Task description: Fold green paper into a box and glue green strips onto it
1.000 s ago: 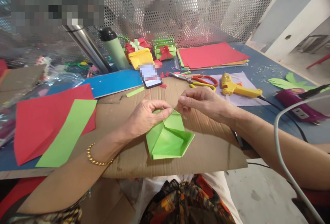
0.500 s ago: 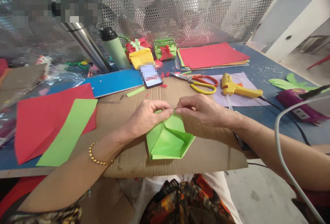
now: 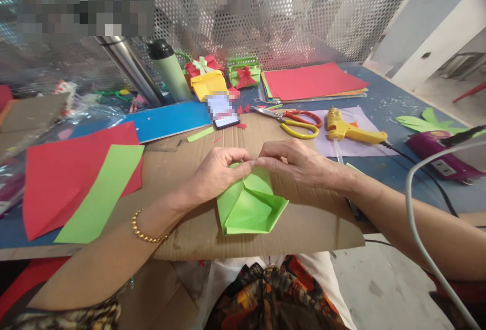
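A folded green paper piece [image 3: 254,211] with an open pocket facing me rests on the brown cardboard [image 3: 311,223]. My left hand [image 3: 224,168] pinches its far edge between thumb and fingers. Right beside it, my right hand [image 3: 284,160] pinches the same far edge, and the fingertips of both hands meet there. The fingertips cover the paper's top corner. Scissors [image 3: 296,121] with red and yellow handles lie beyond my right hand. A yellow glue gun [image 3: 351,130] rests on a pale purple sheet [image 3: 364,149] to the right.
Red paper [image 3: 76,173] and a green strip [image 3: 102,193] lie at left. Farther back are a blue board [image 3: 170,121], a phone [image 3: 223,112], a green bottle [image 3: 170,72], small paper boxes [image 3: 208,84] and stacked sheets [image 3: 311,82]. A purple power strip [image 3: 442,155] and a cable [image 3: 412,208] are at right.
The fingertips of my right hand have moved slightly left, closer to my left fingertips. The green paper piece is almost unchanged.
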Demonstrator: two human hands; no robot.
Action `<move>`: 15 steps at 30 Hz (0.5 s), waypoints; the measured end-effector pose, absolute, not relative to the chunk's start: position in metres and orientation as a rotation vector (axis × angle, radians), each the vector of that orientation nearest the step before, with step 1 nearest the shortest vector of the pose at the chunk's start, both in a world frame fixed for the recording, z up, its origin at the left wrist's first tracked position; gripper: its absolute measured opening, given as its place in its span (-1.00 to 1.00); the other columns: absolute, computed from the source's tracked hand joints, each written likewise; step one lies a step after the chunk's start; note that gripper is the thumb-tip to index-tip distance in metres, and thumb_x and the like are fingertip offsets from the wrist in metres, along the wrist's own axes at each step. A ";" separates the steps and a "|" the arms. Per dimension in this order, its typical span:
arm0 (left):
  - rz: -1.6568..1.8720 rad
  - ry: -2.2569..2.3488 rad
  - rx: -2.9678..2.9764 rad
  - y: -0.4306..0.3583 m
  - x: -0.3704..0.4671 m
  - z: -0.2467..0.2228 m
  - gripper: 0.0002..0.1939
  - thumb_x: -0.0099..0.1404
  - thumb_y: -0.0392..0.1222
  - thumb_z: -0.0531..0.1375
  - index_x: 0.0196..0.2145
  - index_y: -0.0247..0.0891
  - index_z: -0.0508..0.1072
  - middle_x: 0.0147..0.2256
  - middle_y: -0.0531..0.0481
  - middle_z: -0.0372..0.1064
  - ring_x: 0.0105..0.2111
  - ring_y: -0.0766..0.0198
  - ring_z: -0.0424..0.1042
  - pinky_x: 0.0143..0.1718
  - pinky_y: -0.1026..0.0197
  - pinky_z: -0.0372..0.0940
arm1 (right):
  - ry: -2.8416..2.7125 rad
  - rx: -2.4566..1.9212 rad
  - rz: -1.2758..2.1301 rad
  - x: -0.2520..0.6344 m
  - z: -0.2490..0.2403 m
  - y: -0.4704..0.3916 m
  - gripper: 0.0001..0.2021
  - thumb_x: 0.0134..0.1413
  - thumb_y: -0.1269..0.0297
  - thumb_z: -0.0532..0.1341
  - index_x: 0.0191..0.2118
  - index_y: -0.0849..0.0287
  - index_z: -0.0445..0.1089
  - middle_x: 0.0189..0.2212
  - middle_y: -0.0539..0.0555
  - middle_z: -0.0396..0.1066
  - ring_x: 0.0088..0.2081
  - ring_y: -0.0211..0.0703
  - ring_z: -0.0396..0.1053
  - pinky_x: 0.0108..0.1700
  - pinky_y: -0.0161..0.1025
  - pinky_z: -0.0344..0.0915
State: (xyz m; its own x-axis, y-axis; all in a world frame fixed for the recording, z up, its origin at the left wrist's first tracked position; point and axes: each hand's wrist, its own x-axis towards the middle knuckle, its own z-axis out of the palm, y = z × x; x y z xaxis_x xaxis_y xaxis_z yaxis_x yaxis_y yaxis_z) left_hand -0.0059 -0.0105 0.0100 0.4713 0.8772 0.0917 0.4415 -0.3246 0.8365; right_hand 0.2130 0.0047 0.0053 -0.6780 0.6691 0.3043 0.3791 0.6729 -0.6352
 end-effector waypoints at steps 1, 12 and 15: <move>0.710 1.093 1.964 -0.011 -0.006 0.010 -0.71 0.34 -0.02 0.20 -0.42 -0.28 0.52 -0.48 0.07 0.37 -0.43 0.33 0.32 -0.40 0.29 0.20 | -2.358 -0.801 0.751 0.212 0.005 0.005 -0.55 0.46 -0.02 0.02 -0.44 0.14 0.20 -0.54 -0.09 0.17 -0.48 -0.33 0.09 -0.37 -0.28 0.04; 0.874 1.101 2.027 -0.013 -0.009 0.014 -0.42 0.51 0.31 -0.04 -0.12 -0.23 0.52 -0.21 -0.09 0.54 -0.19 0.16 0.47 -0.18 0.19 0.33 | -2.259 -0.832 0.752 0.212 0.014 0.002 -0.73 0.30 0.28 0.09 -0.47 0.10 0.15 -0.56 -0.09 0.13 -0.50 -0.32 0.08 -0.41 -0.28 0.02; 0.930 1.137 1.960 -0.014 -0.009 0.015 -0.40 0.48 0.36 0.00 -0.11 -0.24 0.52 -0.17 -0.10 0.53 -0.17 0.15 0.47 -0.18 0.20 0.34 | -2.201 -0.879 0.676 0.215 0.014 0.004 -0.75 0.29 0.26 0.11 -0.46 0.10 0.20 -0.55 -0.07 0.18 -0.48 -0.30 0.12 -0.41 -0.27 0.04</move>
